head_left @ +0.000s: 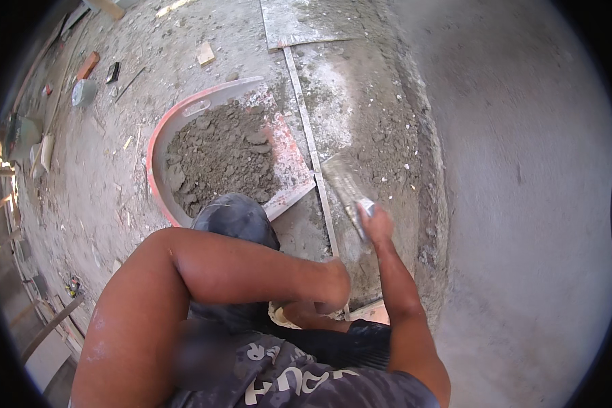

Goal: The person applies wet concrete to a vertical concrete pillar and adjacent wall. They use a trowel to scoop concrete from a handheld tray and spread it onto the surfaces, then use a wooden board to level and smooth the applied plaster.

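Note:
My right hand (378,224) is closed around the handle of a plastering trowel (345,182). The trowel's long, grey-smeared blade, slightly blurred, lies over the rough ground just right of a long thin strip (304,119). My left arm crosses in front of my bent knee, with my left hand (333,284) near the lower end of that strip. Its fingers are turned away and blurred, so what they do is hidden. Left of the strip sits a red, scoop-shaped tub (158,146) with an open flat lip, holding a heap of grey mortar (221,160).
A flat pale board (299,24) lies at the far end of the strip. A smooth grey surface (523,204) fills the right side, beyond a rough edge. Over the left ground are a brick piece (88,65), a wood block (205,54), a dark small box (113,73) and debris.

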A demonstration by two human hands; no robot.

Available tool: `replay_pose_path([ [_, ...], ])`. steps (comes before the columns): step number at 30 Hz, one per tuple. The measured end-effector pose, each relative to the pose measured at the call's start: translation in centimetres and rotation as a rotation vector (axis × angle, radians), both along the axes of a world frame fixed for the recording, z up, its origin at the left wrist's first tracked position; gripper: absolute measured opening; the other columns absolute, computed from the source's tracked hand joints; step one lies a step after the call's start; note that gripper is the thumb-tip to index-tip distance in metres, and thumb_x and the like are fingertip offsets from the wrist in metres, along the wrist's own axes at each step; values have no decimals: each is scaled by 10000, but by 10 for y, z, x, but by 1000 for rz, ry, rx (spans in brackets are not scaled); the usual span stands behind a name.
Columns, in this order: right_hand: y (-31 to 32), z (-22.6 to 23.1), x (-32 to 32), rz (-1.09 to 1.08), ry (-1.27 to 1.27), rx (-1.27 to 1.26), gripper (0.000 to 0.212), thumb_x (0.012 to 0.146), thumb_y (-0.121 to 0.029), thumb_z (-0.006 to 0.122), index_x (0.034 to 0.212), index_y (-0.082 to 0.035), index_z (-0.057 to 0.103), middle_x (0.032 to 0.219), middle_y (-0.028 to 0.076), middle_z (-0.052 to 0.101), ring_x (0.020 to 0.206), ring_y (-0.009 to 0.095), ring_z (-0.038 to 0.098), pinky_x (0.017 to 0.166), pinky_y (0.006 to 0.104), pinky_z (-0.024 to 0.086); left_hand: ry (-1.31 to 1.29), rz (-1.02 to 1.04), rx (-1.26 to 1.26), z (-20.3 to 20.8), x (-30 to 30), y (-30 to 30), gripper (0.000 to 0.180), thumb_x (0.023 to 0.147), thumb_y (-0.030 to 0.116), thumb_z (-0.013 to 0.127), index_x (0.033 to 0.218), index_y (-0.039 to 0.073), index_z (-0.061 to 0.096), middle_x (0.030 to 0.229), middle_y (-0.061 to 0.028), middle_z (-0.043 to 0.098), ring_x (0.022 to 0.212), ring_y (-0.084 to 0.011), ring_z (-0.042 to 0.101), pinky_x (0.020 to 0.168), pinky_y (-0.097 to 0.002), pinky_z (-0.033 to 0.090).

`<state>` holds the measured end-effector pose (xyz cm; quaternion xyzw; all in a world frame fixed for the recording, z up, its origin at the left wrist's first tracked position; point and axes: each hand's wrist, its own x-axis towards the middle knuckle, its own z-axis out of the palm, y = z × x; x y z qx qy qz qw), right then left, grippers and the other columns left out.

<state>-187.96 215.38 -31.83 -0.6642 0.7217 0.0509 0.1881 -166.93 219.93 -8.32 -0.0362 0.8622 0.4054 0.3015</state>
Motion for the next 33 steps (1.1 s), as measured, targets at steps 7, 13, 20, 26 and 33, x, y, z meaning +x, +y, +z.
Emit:
replay_pose_path([
  [7, -139, 28, 0, -215, 223, -376, 625, 865, -668, 508, 936, -65, 653, 812, 220, 692, 770, 410, 681, 655, 518, 530, 118, 3, -48, -34, -9, 24, 258, 701, 308, 697, 869, 122, 753, 873, -72, 718, 877, -269, 687, 717, -437, 524],
  [13, -167, 54, 27, -150, 348, -550, 546, 849, -638, 552, 934, -102, 617, 786, 143, 694, 719, 354, 688, 594, 494, 525, 182, -52, -141, -5, -1, 20, 205, 715, 302, 693, 867, 184, 764, 875, -41, 716, 861, -251, 686, 675, -441, 509],
  [20, -124, 138, 138, 694, 75, -825, 167, 854, -270, 604, 905, -114, 574, 729, 41, 578, 601, 207, 591, 546, 376, 482, 89, -37, -114, -3, -3, 21, 168, 751, 285, 683, 874, 211, 770, 940, -7, 719, 938, -233, 673, 741, -419, 514],
  [26, -80, 123, 163, 272, -291, -225, 457, 890, -462, 583, 1016, -23, 598, 895, 187, 667, 844, 370, 658, 702, 452, 511, 111, 12, -62, 31, 15, 1, 193, 714, 250, 683, 852, 140, 760, 904, -75, 720, 894, -255, 685, 783, -393, 515],
  [33, -103, -20, 79, -147, -168, -338, 690, 870, -658, 499, 1110, -25, 632, 969, 256, 677, 924, 438, 650, 803, 496, 514, 191, 128, -34, 16, 21, 4, 221, 737, 273, 644, 816, 85, 730, 848, -120, 710, 841, -296, 691, 742, -405, 517],
])
